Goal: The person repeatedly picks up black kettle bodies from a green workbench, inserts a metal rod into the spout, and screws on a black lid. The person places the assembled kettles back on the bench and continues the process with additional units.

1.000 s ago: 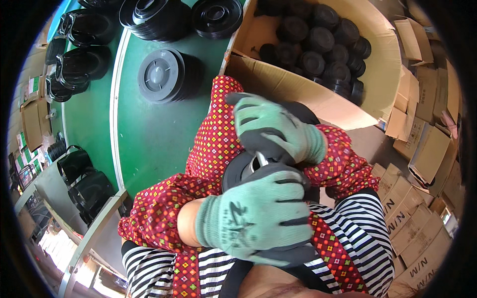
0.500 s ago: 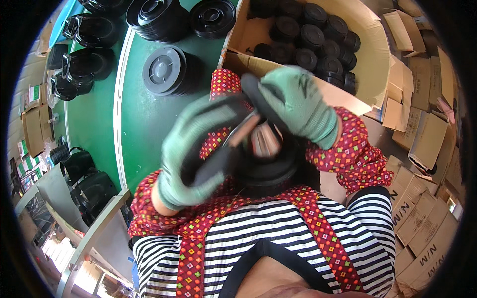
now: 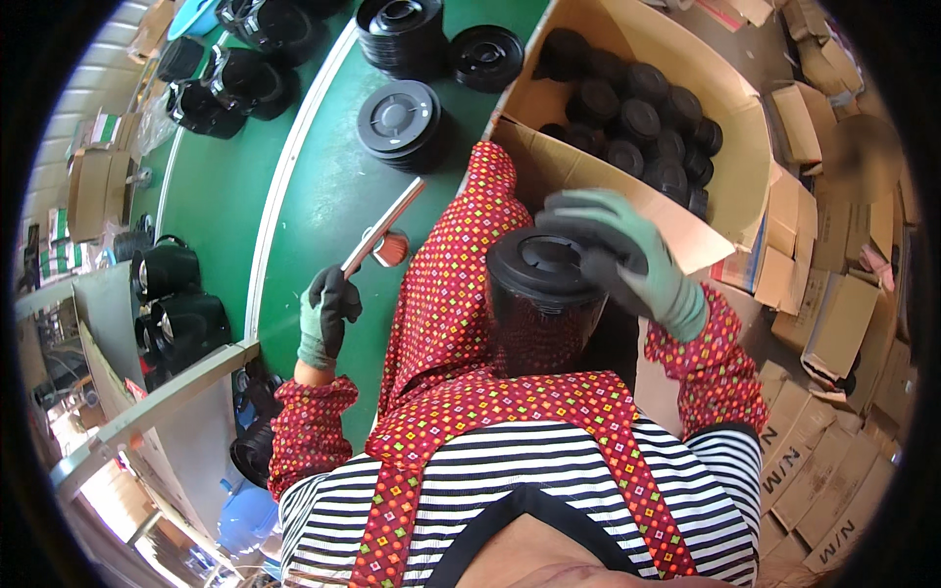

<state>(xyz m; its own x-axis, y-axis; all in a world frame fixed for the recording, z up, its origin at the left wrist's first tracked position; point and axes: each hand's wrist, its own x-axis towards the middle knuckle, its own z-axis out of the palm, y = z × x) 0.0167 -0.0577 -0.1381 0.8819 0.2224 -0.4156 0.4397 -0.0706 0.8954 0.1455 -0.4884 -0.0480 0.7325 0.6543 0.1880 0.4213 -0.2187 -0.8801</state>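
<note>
My left hand [image 3: 329, 312], gloved in pale green with dark fingers, is closed round the lower end of a slim, straight, reddish-brown tool [image 3: 394, 211]. A rounded reddish piece [image 3: 392, 249] shows beside the tool; whether it is joined to it I cannot tell. In front of my body stands a dark, round container [image 3: 539, 328] with a ridged black lid [image 3: 537, 263] on top. My right hand [image 3: 622, 257], in a matching glove, curves its fingers round the right rim of that lid. The container's lower part is against my red patterned apron.
Stacks of black round lids [image 3: 400, 122] stand on the green table [image 3: 323, 186]. A large open carton [image 3: 730, 220] at the back right holds several black round pieces. Shiny black housings [image 3: 250, 83] sit at far left. Cardboard boxes [image 3: 833, 323] fill the right side.
My left hand has moved left, away from the container, with the slim tool. My right hand has come down onto the lid's rim. The view has shifted, and the lid's top shows now.
</note>
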